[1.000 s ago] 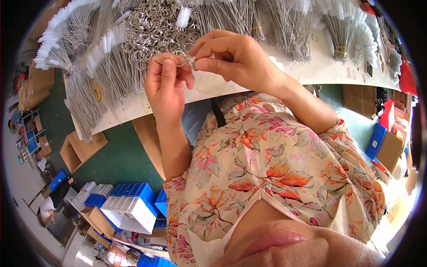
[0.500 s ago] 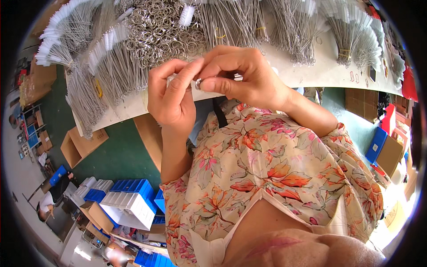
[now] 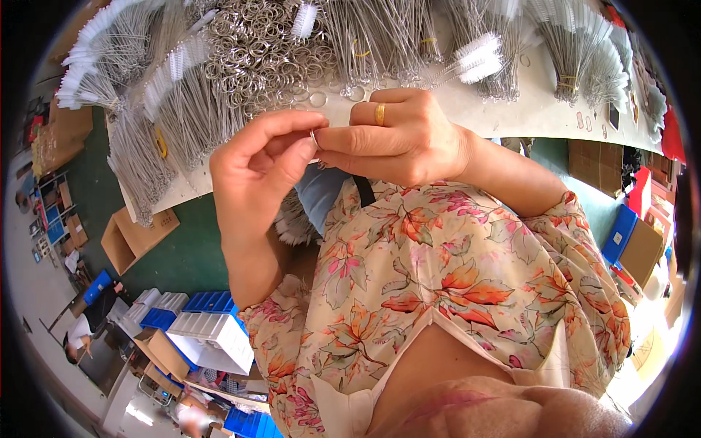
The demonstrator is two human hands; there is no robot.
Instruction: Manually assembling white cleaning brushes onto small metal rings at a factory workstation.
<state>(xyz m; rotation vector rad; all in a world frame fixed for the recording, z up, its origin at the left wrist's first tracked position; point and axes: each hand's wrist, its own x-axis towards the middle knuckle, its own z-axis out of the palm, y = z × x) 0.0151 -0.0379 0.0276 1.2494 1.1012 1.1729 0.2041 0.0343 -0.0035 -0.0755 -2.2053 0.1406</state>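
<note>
Between my two hands a small silver metal split ring (image 3: 314, 139) shows edge-on, partly covered by fingers. My left hand (image 3: 259, 164) pinches it with thumb and fingertips. From the other side, my right hand (image 3: 409, 139) closes its fingers on the same ring; a gold band sits on one of its fingers. Just beyond my right hand, a white-bristled wire brush (image 3: 479, 58) lies slantwise, its thin wire stems running toward the hand; I cannot tell whether it is held. Past my fingers is a heap of silver rings (image 3: 270, 55).
Bundles of wire brushes (image 3: 197, 102) cover the table's left part, and more bundles (image 3: 566, 62) lie at the right. The pale table's near edge (image 3: 540, 120) passes by my hands. An open cardboard box (image 3: 139, 237) and stacked plastic crates (image 3: 212, 328) stand on the floor at left.
My left hand has moved left and slightly down. The right hand has turned, its back now showing. White brush bristles have appeared beyond the right hand. The ring stays between the fingertips.
</note>
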